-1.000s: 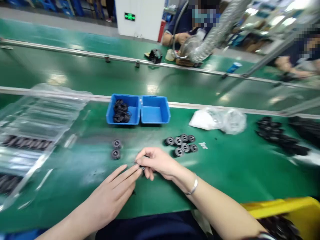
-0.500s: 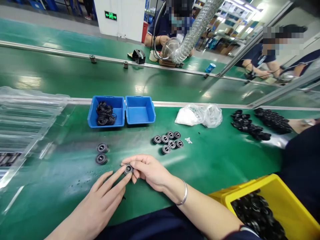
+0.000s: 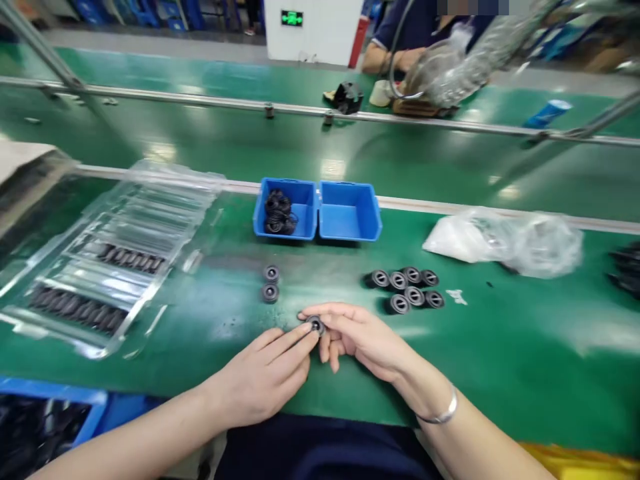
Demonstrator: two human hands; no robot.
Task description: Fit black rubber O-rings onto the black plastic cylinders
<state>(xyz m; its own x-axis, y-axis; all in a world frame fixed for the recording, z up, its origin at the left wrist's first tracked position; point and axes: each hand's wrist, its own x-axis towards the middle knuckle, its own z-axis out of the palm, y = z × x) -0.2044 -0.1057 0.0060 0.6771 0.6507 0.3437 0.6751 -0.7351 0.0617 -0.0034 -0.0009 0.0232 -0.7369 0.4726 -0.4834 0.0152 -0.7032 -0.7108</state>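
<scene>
Two shiny green work tables (image 3: 500, 347), one behind the other, with silver rails (image 3: 200, 107) between. At far left, clear plastic tray (image 3: 115, 267) holding rows of dark parts. Next, two small black round rings (image 3: 270, 283) lying side by side. Behind, two blue plastic bins (image 3: 345, 230), touching: left one with black rubber loops (image 3: 277, 213), right one bare inside. Near front, left hand (image 3: 260, 380) flat, fingertips touching small black round part (image 3: 315, 325). Right hand (image 3: 365, 337) pinching that same part. Further right, seven black round parts in a bunch (image 3: 407, 288), then crumpled clear bag (image 3: 510, 243).
</scene>
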